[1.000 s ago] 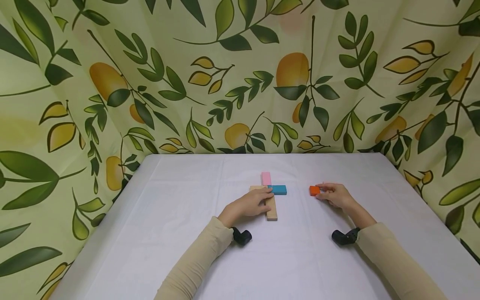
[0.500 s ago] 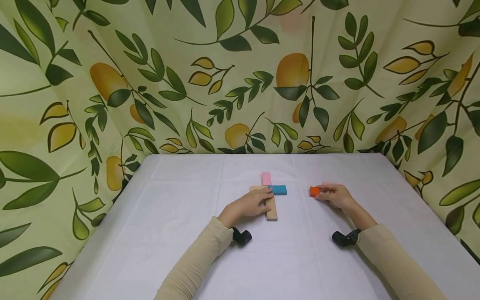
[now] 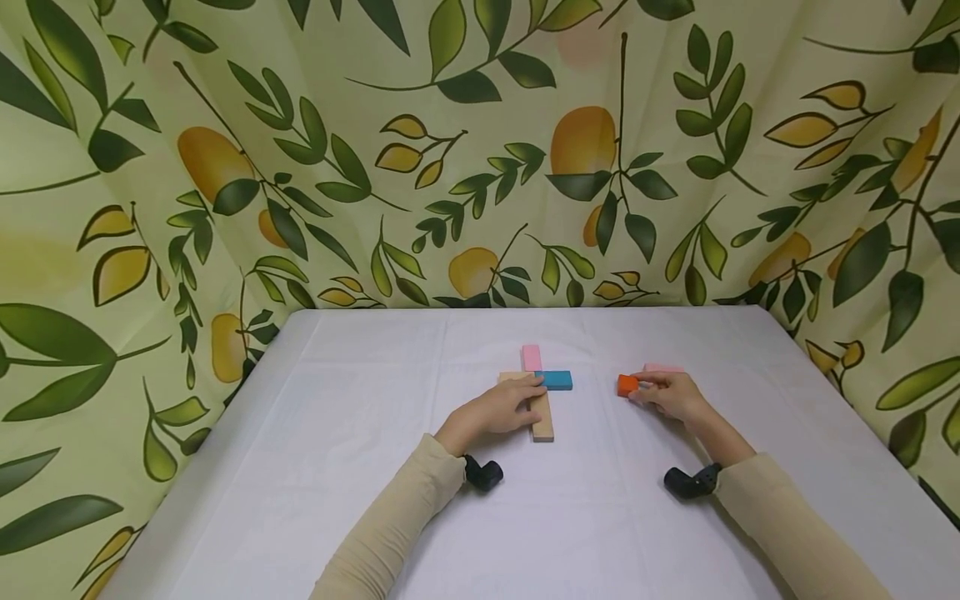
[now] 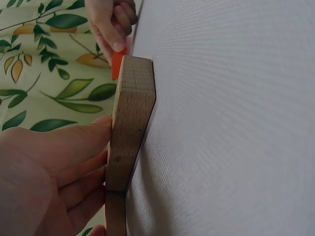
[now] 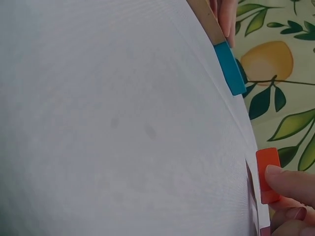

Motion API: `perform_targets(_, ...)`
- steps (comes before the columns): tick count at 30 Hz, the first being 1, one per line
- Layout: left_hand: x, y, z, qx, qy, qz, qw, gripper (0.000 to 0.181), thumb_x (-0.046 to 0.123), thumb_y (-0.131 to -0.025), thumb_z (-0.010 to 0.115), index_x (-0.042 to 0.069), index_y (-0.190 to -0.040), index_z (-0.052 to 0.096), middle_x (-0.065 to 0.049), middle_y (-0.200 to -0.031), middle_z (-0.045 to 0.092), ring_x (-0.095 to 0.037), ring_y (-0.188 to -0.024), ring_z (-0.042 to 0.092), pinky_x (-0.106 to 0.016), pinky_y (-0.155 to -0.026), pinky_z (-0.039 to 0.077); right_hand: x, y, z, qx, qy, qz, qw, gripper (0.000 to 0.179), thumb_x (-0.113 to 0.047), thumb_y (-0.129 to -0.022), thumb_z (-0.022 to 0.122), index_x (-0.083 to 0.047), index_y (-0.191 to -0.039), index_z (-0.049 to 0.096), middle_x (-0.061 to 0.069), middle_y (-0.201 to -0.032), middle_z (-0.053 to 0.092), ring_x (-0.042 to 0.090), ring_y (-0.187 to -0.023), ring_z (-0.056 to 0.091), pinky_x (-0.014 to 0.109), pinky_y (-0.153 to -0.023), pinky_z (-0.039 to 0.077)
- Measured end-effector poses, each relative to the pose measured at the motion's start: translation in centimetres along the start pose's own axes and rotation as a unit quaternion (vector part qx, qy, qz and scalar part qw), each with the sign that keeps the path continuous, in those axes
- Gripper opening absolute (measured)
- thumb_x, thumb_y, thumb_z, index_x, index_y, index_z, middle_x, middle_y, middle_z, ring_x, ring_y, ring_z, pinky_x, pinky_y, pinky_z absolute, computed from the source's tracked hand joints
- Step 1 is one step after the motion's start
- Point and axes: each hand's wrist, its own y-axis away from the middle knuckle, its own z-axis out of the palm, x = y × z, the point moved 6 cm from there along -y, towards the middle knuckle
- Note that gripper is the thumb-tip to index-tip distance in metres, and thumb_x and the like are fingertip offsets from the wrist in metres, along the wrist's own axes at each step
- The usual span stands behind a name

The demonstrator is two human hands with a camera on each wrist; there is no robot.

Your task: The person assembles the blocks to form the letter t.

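My left hand (image 3: 498, 408) rests on two plain wooden blocks, with its thumb along the nearer one (image 3: 543, 427) and its fingertips on the other (image 3: 513, 375). A blue block (image 3: 557, 381) adjoins them on the right, and a pink block (image 3: 531, 357) stands out from the far side. In the left wrist view the wooden block (image 4: 132, 113) lies flat under the thumb. To the right, my right hand (image 3: 672, 395) pinches an orange block (image 3: 627, 386) between thumb and fingers. The right wrist view shows the orange block (image 5: 267, 174) upright, a dark shadow beside it on the cloth.
Another pink block (image 3: 664, 367) lies just beyond my right hand, partly covered by it. White cloth (image 3: 570, 517) covers the table. A leaf-and-fruit patterned curtain (image 3: 480, 167) hangs behind it and along both sides. Black wrist cameras (image 3: 483, 475) sit on both wrists.
My right hand has shifted slightly towards me with the orange block, uncovering the pink block behind it. The left hand and the blocks under it stay in place.
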Motion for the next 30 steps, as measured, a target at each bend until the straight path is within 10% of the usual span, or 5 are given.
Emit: perform_targets(30,0.2,0.1,0.0,0.003,-0.034,0.021,0.9992,0.05,0.025,-0.099,0.054,0.006,-0.144,0.044,-0.006,-0.158,0.034,-0.022,-0.149,0.029,-0.037,-0.121,0.028,-1.1,2.5,1.4,-0.019,-0.015,-0.045,0.9987,0.059,-0.02,-0.085,0.074,0.008,-0.132,0.052,-0.011,-0.059,0.038,0.005,-0.053,0.036,0.021,-0.05,0.032)
